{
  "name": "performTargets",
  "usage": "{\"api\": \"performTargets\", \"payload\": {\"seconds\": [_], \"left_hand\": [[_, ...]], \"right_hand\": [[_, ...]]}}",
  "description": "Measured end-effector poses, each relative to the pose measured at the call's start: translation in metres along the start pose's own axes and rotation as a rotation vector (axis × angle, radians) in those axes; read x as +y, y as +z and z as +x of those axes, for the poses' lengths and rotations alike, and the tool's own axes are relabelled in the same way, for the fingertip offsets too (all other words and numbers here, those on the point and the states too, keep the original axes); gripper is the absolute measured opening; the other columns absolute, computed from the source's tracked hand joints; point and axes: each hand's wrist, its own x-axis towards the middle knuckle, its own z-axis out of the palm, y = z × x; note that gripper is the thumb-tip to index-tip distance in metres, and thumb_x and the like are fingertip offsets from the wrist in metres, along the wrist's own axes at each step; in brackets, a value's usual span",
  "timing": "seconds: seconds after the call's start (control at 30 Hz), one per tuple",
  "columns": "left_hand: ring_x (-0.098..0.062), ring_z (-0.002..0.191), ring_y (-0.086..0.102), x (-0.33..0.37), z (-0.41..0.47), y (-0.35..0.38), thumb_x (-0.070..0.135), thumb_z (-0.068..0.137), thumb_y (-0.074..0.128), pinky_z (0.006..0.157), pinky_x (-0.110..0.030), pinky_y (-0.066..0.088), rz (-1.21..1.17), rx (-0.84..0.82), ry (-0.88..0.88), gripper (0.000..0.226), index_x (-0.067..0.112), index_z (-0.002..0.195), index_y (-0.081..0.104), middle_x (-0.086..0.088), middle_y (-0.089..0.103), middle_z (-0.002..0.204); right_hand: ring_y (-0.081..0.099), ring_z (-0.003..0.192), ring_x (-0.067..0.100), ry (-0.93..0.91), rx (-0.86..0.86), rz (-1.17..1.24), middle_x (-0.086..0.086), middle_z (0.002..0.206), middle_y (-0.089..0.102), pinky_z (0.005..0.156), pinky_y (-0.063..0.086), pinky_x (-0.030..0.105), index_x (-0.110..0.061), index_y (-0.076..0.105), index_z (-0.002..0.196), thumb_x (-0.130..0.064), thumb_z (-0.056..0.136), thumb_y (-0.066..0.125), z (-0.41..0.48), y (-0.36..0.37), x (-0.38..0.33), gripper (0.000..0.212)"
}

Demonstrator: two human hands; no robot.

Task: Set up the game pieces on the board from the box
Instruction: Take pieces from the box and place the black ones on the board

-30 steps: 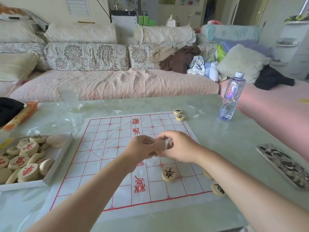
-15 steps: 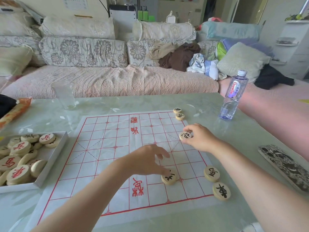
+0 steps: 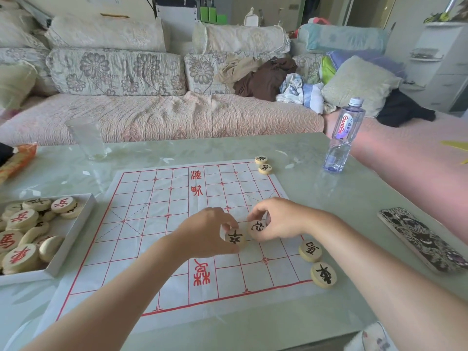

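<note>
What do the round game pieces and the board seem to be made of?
Game pieces: probably pale wood, with a smooth matt finish and painted characters. Board: seemingly a thin white paper or plastic sheet; creases show across its red grid.

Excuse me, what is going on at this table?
A person is setting out Chinese chess pieces on a paper board. The left hand holds one black-lettered piece and the right hand pinches a second piece, both above the board. Two pieces sit by its far right corner, two more by its near right corner; many lie in the box.
</note>
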Motion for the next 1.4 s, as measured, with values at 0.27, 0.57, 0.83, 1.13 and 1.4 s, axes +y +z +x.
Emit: {"api": "performTargets", "payload": {"seconds": [0.27,0.57,0.83,1.13,1.4], "left_hand": [[-0.007,0.098,0.049,0.003,-0.007,0.01,0.067,0.074,0.061,0.08,-0.025,0.049,0.046,0.013,-0.024,0.053,0.038,0.118,0.056,0.015,0.055,0.109],[-0.006,0.099,0.047,0.007,-0.014,0.014,0.063,0.077,0.061,0.079,-0.021,0.044,0.044,0.04,-0.002,0.055,0.036,0.125,0.052,0.013,0.054,0.114],[-0.006,0.092,0.05,-0.017,-0.037,-0.01,0.049,0.08,0.069,0.077,-0.024,0.048,0.035,0.169,-0.035,0.051,0.034,0.125,0.051,0.014,0.053,0.109],[-0.007,0.08,0.058,-0.123,-0.12,-0.074,0.039,0.084,0.065,0.073,-0.027,0.05,0.094,0.297,-0.328,0.025,0.03,0.107,0.06,0.015,0.058,0.097],[-0.013,0.088,0.052,-0.186,-0.181,-0.093,0.017,0.084,0.058,0.071,-0.027,0.039,0.061,0.487,-0.44,0.019,0.025,0.1,0.066,0.009,0.058,0.095]], "right_hand": [[0.054,0.063,-0.01,-0.002,-0.095,-0.061,-0.018,0.091,0.06,0.055,0.037,0.009,-0.036,0.063,0.113,-0.032,0.077,0.08,-0.035,0.002,-0.005,0.04],[0.056,0.091,0.003,-0.01,-0.128,-0.157,-0.014,0.112,0.059,0.072,0.045,0.019,-0.037,0.062,0.115,-0.036,0.076,0.08,-0.046,0.014,-0.006,0.042],[0.057,0.102,0.004,-0.041,0.039,-0.091,-0.019,0.107,0.059,0.087,0.048,0.025,-0.042,0.062,0.112,-0.051,0.08,0.069,-0.04,0.011,-0.034,0.034],[0.054,0.109,0.008,-0.251,0.138,-0.096,-0.012,0.116,0.058,0.096,0.045,0.031,-0.031,0.064,0.119,-0.036,0.091,0.059,0.014,0.065,-0.142,0.029],[0.057,0.109,0.016,-0.38,0.081,-0.123,-0.007,0.116,0.061,0.096,0.046,0.033,-0.027,0.063,0.121,-0.023,0.093,0.054,0.086,0.11,-0.265,0.031]]}}
